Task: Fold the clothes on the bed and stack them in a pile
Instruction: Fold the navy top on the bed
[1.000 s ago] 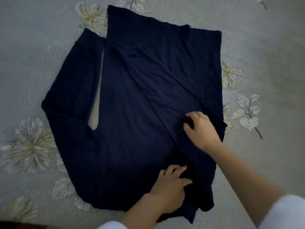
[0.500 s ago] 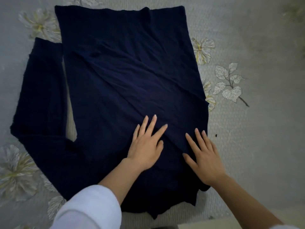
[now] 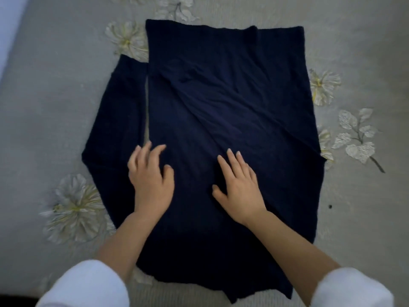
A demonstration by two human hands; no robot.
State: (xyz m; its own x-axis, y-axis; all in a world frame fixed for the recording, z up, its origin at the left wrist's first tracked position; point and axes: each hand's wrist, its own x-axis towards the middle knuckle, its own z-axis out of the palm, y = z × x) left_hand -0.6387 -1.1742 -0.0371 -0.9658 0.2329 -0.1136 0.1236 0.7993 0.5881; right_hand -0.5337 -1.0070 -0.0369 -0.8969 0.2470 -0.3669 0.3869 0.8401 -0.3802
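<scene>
A dark navy garment [image 3: 221, 103] lies spread flat on the bed, its right part folded over the middle along a diagonal crease. One sleeve [image 3: 115, 134] still sticks out on the left side. My left hand [image 3: 150, 180] rests on the cloth near the gap between sleeve and body, fingers spread and slightly bent. Flat on the middle of the garment lies my right hand [image 3: 239, 185], fingers straight, just below the crease. Neither hand grips any fabric.
The bed wears a grey cover [image 3: 55, 96] printed with pale flowers [image 3: 73, 209] and leaves [image 3: 358, 138]. The bed's left edge shows at the top left corner. A small dark speck [image 3: 330, 206] lies on the cover right of the garment.
Both hands went from pinching the fabric to lying flat on it. My left hand has slid left towards the sleeve, and the right hand has moved to the garment's middle.
</scene>
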